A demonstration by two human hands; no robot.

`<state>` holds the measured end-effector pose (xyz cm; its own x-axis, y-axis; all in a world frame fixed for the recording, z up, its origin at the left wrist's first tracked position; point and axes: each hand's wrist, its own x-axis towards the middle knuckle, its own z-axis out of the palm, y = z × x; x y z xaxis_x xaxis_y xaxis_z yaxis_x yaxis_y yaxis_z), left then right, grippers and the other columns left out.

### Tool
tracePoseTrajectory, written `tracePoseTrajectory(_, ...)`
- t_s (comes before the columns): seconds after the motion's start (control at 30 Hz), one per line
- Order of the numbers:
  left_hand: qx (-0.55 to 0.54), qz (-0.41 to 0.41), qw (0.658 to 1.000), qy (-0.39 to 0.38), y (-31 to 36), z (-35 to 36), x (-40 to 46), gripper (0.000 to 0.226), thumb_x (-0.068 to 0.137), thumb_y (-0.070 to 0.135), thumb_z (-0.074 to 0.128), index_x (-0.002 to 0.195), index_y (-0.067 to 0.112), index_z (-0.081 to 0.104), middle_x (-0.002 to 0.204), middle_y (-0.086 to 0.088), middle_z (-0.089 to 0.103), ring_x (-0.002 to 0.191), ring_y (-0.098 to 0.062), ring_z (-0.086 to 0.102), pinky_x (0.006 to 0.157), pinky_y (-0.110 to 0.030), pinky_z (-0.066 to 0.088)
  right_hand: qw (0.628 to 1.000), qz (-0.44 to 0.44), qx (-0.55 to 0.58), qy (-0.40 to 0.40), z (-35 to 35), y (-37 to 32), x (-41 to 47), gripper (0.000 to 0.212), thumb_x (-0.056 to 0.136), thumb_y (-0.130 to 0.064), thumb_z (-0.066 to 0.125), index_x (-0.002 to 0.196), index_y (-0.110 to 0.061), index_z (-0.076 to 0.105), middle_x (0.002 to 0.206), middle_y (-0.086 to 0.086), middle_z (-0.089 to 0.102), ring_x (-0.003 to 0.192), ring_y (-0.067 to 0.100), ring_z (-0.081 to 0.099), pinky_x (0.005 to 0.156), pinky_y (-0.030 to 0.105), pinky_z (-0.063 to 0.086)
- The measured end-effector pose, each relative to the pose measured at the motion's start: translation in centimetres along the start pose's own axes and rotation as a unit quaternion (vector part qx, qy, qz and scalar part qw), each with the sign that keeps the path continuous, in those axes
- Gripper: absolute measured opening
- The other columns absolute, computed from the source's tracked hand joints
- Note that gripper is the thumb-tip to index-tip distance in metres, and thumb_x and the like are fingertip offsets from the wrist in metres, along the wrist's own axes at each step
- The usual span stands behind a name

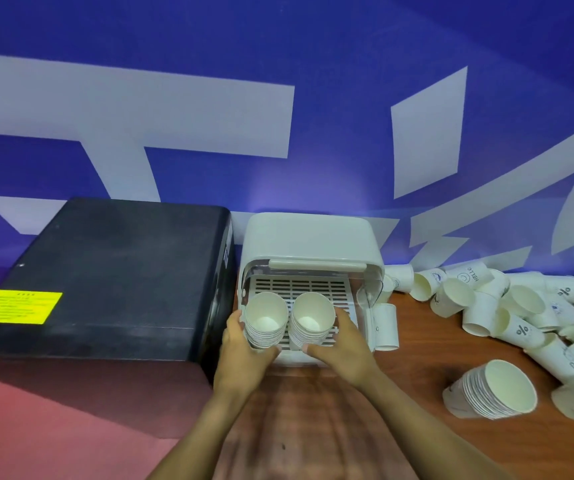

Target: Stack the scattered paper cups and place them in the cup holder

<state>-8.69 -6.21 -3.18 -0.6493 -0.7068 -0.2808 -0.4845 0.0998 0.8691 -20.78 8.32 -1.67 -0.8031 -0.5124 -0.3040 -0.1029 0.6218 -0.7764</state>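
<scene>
- Holding two nested stacks of white paper cups at the mouth of the white plastic cup holder (313, 237) in the centre of the frame, the person has both hands low in the middle of the picture.
- The left hand (244, 344) has its fingers curled round the left stack of white paper cups (266, 320); the right hand (342, 344) wraps the right stack of white paper cups (311, 318) from its outer side.
- Both stacks lie tilted, open mouths toward the camera, over the slatted white tray (301, 287) inside the holder.
- Such cups are likely light, thin-walled and easily crushed, so a gentle grip round the stiffer rolled rims or the thick nested part seems safest; a nested stack can also slide apart if tipped.
- At the right of the frame, loose white paper cups (520, 303) lie scattered on the brown wooden table (417, 341), with another nested stack of white cups (493, 389) at the lower right.
- A black box with a yellow label (105, 271) sits at the left.
</scene>
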Motion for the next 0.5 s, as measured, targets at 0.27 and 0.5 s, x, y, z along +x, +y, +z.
tracePoseTrajectory(0.27,0.027,-0.018,0.999,-0.003,0.1,0.6,1.9,0.091,0.051,0.042,0.084,0.130,0.031,0.040,0.121,0.007,0.060,0.112,-0.017,0.058,0.091,-0.039,0.051,1.000,0.024,0.015,-0.007,1.1,0.3,2.1,0.077,0.063,-0.023,0.085,0.128,-0.024,0.042,0.115,-0.008,0.056,0.104,0.011,0.054,0.081,0.019,0.039)
tracePoseTrajectory(0.5,0.003,-0.006,1.000,0.012,1.3,1.6,2.6,0.073,0.063,0.025,0.084,0.125,0.026,0.047,0.111,0.008,0.063,0.100,-0.013,0.060,0.077,-0.023,0.045,0.999,0.024,0.043,0.005,1.4,0.8,2.6,0.079,0.065,-0.020,0.085,0.130,-0.025,0.040,0.115,-0.008,0.057,0.100,0.009,0.052,0.080,0.017,0.037)
